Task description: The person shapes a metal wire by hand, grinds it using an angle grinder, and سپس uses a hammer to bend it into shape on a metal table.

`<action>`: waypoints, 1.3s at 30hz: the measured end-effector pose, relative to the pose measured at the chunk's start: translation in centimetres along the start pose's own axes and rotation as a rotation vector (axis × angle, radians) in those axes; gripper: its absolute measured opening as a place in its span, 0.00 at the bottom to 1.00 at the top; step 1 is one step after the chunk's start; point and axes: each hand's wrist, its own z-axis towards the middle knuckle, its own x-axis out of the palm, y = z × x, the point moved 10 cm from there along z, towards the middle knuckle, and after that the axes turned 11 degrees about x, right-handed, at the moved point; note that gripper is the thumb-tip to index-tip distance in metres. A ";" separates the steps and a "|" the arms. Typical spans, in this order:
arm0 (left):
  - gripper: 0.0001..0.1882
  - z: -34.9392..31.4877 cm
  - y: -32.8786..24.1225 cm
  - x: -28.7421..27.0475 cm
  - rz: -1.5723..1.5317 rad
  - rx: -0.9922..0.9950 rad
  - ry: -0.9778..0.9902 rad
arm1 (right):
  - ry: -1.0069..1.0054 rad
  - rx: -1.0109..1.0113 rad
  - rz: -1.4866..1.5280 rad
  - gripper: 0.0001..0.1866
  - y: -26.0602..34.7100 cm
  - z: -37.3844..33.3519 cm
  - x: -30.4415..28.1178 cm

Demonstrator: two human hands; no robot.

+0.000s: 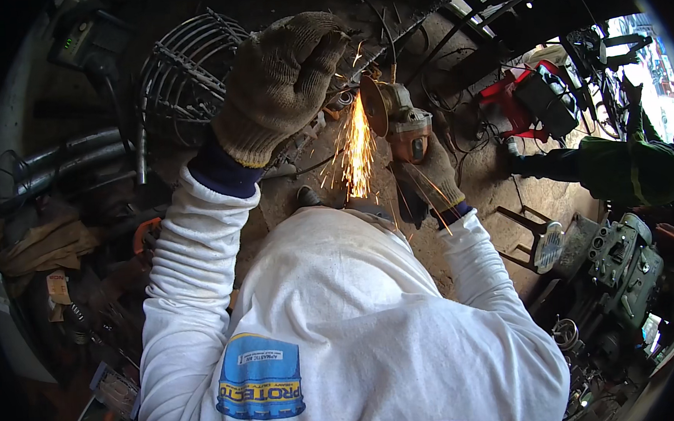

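An orange and grey angle grinder [410, 138] is gripped from below by my right hand [437, 175], which wears a knit work glove. Its disc [375, 106] meets a metal workpiece [340, 102] with a round end, and bright sparks [357, 151] stream down toward my body. My left hand [286, 78], gloved too, is raised beside the workpiece, left of the disc. Its fingers are curled closed; whatever they hold, if anything, is hidden by the glove.
Curved metal bars [189, 65] form a rack at far left. Bent pipes [72, 161] lie at the left. Cables cross the floor near the grinder. A red chair [512, 103], a small stool [546, 245] and a green machine [626, 270] stand right. Another person [620, 166] is beyond.
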 end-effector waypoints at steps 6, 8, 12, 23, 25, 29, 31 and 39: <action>0.11 -0.3 0.0 0.2 0.024 0.006 -0.011 | -0.008 -0.060 0.077 0.40 -0.1 0.3 -0.2; 0.11 0.0 -0.2 0.0 0.015 0.011 -0.018 | 0.004 -0.031 0.063 0.39 0.8 -0.1 -0.2; 0.10 -0.1 -0.1 0.0 0.014 0.010 -0.023 | 0.011 -0.053 0.066 0.37 0.8 0.2 -0.2; 0.06 0.0 -0.5 0.2 0.033 0.002 0.006 | 0.007 0.007 -0.006 0.41 0.1 -0.4 0.0; 0.07 -0.1 -0.4 0.3 0.018 -0.001 0.013 | -0.013 0.091 -0.123 0.42 -1.5 -0.2 0.1; 0.10 -0.6 0.6 0.3 -0.020 -0.085 -0.010 | 0.032 0.043 -0.013 0.41 -2.4 0.1 0.9; 0.10 -0.6 0.7 0.4 -0.021 -0.092 0.001 | 0.018 0.014 0.014 0.41 -2.1 0.4 0.6; 0.06 -0.3 -0.2 0.1 0.044 -0.006 -0.013 | -0.004 -0.046 -0.024 0.39 0.0 0.3 -0.2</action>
